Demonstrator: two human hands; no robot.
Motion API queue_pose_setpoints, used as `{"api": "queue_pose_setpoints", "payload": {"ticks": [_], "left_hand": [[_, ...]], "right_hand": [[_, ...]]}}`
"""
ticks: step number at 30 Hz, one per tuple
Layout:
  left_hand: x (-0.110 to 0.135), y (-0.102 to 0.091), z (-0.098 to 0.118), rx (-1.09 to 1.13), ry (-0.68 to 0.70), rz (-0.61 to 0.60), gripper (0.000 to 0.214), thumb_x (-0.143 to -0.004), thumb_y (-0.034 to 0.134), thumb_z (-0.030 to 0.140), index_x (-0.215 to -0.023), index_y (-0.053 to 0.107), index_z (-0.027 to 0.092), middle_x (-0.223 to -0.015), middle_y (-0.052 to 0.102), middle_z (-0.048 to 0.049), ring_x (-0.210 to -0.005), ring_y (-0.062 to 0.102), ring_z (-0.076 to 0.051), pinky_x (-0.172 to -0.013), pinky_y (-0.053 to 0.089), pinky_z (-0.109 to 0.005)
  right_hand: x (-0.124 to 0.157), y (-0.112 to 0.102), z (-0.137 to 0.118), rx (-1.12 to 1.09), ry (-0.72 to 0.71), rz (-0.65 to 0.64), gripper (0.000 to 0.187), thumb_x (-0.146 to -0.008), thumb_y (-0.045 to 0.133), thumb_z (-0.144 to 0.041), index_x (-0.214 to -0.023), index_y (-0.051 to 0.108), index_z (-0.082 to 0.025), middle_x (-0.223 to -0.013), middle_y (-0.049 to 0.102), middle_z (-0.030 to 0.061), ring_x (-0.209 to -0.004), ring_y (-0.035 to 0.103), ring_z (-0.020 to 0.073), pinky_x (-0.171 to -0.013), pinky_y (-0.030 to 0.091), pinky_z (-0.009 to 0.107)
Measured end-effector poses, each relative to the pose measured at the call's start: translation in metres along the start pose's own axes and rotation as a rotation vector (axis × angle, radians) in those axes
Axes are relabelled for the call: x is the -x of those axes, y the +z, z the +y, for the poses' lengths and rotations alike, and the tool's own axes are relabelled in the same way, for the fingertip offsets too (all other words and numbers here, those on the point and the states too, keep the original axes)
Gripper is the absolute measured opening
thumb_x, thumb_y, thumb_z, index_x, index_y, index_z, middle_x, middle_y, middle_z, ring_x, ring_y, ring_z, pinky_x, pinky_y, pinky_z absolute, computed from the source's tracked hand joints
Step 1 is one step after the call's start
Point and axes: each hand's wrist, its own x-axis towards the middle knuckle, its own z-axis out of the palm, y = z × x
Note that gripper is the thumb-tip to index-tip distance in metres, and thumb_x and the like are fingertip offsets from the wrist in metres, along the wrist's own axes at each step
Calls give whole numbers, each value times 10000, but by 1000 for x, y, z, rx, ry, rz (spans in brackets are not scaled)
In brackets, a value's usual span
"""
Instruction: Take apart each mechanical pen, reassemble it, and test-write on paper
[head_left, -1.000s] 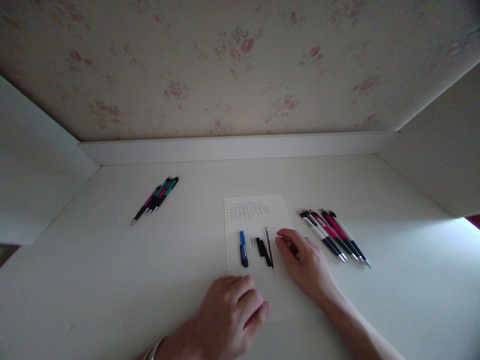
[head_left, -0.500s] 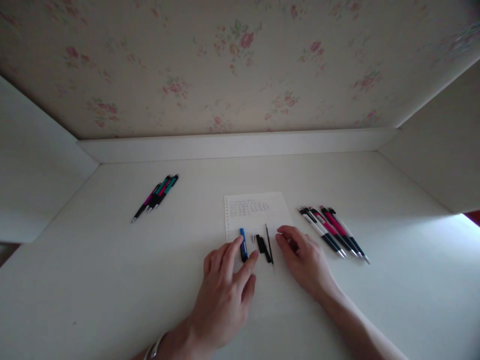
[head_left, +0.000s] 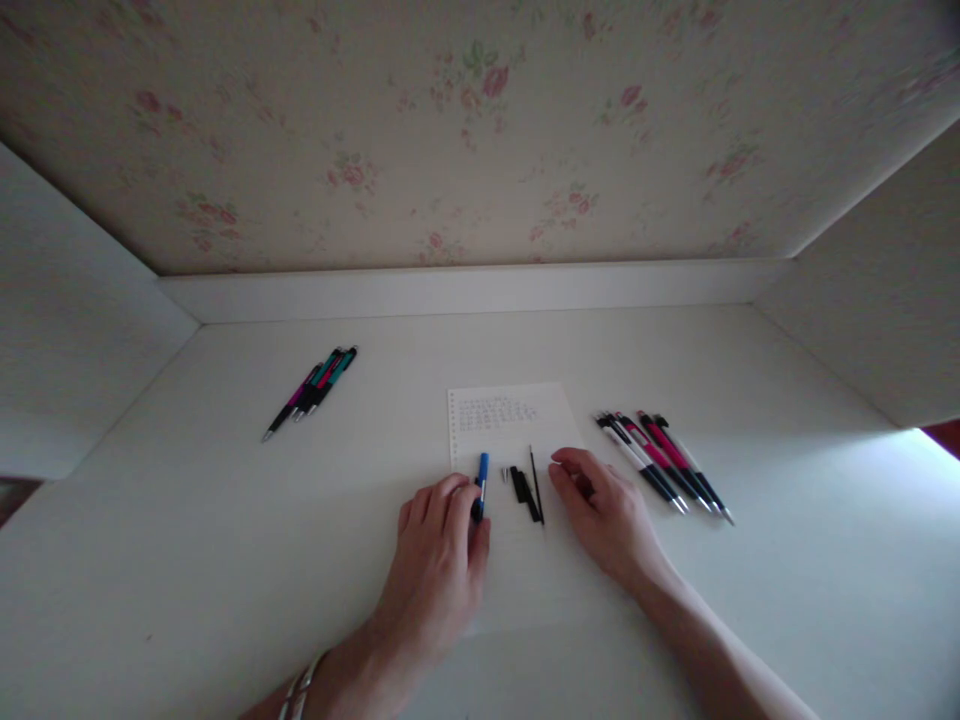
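Left hand [head_left: 439, 560] pinches blue pen piece [head_left: 481, 482] on paper [head_left: 510, 420]; right hand [head_left: 604, 515] rests loosely curled, grasping nothing, beside black pen parts [head_left: 525, 490].

1. The left hand [head_left: 439, 575] is bare, and so is the forearm behind it.
2. Thin silvery bangles [head_left: 298, 688] ring the left wrist, close together.
3. The right hand [head_left: 607, 515] is bare, its forearm uncovered as far as the view shows.
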Motion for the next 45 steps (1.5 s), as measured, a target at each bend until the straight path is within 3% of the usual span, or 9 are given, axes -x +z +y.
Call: {"api": "queue_pose_setpoints", "payload": {"ticks": [5, 12, 19, 24, 29, 32, 36, 40, 45], "left_hand": [[-9, -2, -9, -1, -29, 12, 341, -908, 464, 6, -1212, 496, 157, -1103, 633, -111, -1004, 587, -284, -896, 516, -490], [-16, -4, -11, -78, -10, -52, 230, -964, 531, 157, -1189, 577, 174, -1105, 635, -98, -968, 598, -286, -895, 518, -498], [-18, -3, -22, 203, -114, 56, 185, -1030, 426, 179, -1060, 609, 180, -1024, 643, -75, -969, 614, -228, -892, 512, -417], [-18, -8, -20, 464, -252, 179, 188, -1034, 448, 297, -1070, 612, 212, -1069, 643, -71, -1013, 609, -214, -929, 492, -378], [-12, -8, -8, 785, -441, 61, 296, -1028, 444, 445, -1093, 591, 196, -819, 631, -24, -733, 599, -170, -689, 517, -289], [-9, -4, -3, 914, -490, -61, 340, -1018, 451, 481, -1095, 604, 188, -913, 661, -47, -699, 582, -153, -641, 508, -278], [-10, -2, -3, 947, -506, -104, 353, -1013, 463, 490, -1099, 621, 186, -903, 660, -43, -687, 557, -146, -624, 484, -269], [-11, -2, -3, 943, -508, -99, 381, -1008, 464, 505, -1116, 634, 182, -835, 649, -32, -677, 558, -151, -618, 477, -264], [-11, -2, -1, 914, -490, -113, 412, -1004, 460, 519, -1134, 644, 174, -822, 661, -41, -684, 573, -159, -623, 487, -262]], "right_hand": [[-2, 0, 1, -30, 5, -9, 244, -948, 503, -392, -975, 674, -220, -735, 724, 35, -633, 625, 193, -584, 469, 290], [-4, 1, -4, 3, -45, -17, 220, -946, 495, -347, -874, 661, -222, -702, 688, 30, -622, 607, 182, -591, 451, 282], [-17, -10, 3, -89, 79, 52, 213, -920, 489, -318, -895, 674, -215, -729, 700, 36, -636, 635, 191, -591, 480, 290], [-17, -9, 8, -84, -56, -29, 263, -928, 488, -257, -995, 734, -190, -938, 729, 86, -730, 677, 195, -674, 537, 322], [-11, -4, 10, -29, -158, -83, 259, -936, 541, -249, -998, 787, -200, -1022, 688, 102, -725, 679, 175, -661, 555, 315], [-10, -3, 9, -49, -176, -82, 253, -946, 542, -234, -954, 793, -217, -1003, 695, 90, -758, 692, 178, -671, 560, 306], [-9, -4, 4, -63, -197, -105, 271, -963, 515, -219, -1087, 756, -210, -1038, 704, 101, -819, 697, 196, -675, 565, 304], [-7, -2, 3, 20, -257, -144, 232, -959, 564, -260, -1033, 782, -233, -1025, 696, 94, -795, 692, 201, -665, 567, 316], [-8, 0, 6, 7, -284, -114, 238, -981, 554, -269, -984, 789, -232, -999, 722, 83, -860, 700, 220, -774, 569, 356]]}}
